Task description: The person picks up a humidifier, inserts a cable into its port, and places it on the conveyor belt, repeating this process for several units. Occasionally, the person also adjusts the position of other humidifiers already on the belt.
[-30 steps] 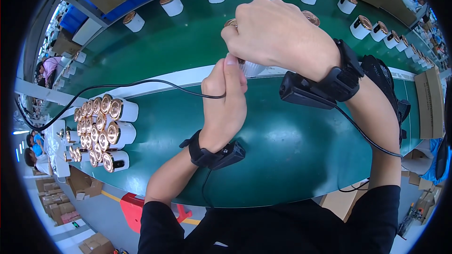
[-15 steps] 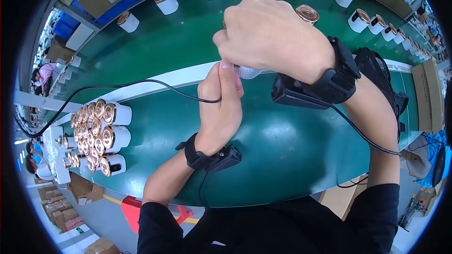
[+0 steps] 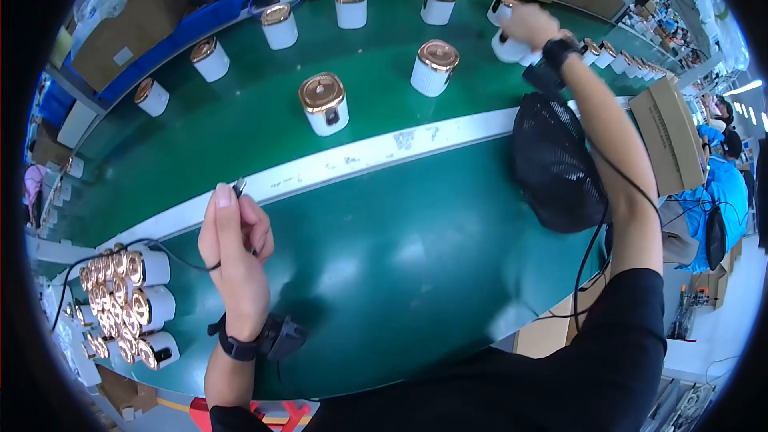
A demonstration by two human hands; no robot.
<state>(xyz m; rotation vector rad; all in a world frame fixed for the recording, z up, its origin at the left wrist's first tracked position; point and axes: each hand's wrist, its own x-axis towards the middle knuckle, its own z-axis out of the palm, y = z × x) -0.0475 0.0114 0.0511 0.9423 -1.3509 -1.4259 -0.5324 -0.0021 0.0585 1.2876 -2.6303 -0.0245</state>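
Note:
In my left hand, thumb and fingers pinch the end of a thin black cable, and its small metal plug points up past the fingertips. This hand is over the white rail at the near edge of the green belt. My right hand reaches far out to the right, blurred, right by a white ribbed canister; its fingers are too smeared to show a grip. Two other white canisters with rose-gold lids stand upright on the belt between my hands: a nearer canister and a farther canister.
A row of similar canisters lines the belt's far side. Several more stand in a cluster at the left of the green table. A black mesh cap lies on the right, beside a cardboard box. The white rail separates table and belt.
My hands, together at a canister beside the rail before, are now far apart. The right hand has reached out to the right; the left keeps the cable plug. The view has turned.

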